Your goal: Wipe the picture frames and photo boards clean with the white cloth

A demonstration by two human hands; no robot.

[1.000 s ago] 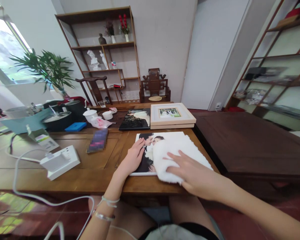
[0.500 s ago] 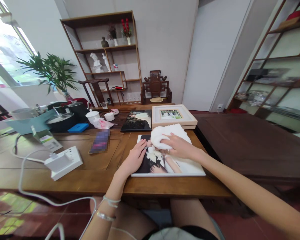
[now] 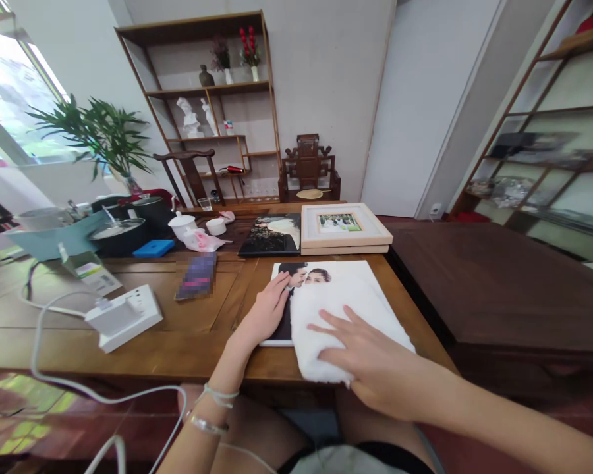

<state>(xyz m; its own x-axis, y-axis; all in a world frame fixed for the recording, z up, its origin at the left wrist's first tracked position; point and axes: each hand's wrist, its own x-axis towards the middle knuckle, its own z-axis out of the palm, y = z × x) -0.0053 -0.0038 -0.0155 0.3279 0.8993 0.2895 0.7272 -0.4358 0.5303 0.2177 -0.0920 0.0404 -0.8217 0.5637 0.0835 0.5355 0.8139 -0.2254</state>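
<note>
A large photo print [image 3: 321, 276] of a couple lies flat at the near edge of the wooden table [image 3: 178, 329]. My left hand [image 3: 267, 313] rests open on its left edge, fingers flat, holding it down. A white towel [image 3: 326, 316] covers the near part of the print and hangs over the table's edge. My right hand [image 3: 370, 365] lies open on top of the towel, fingers spread and pressing it onto the print.
Behind the print lie a dark photo [image 3: 271, 235] and a stacked light wooden frame [image 3: 343, 228]. A white power strip [image 3: 123, 317] with cable, a phone [image 3: 196, 276], pots, a blue box and cups stand to the left. A dark bench [image 3: 494, 283] adjoins on the right.
My right hand has drawn the towel from the far end of the print back toward me, to the near edge. My left hand has stayed on the print's left side.
</note>
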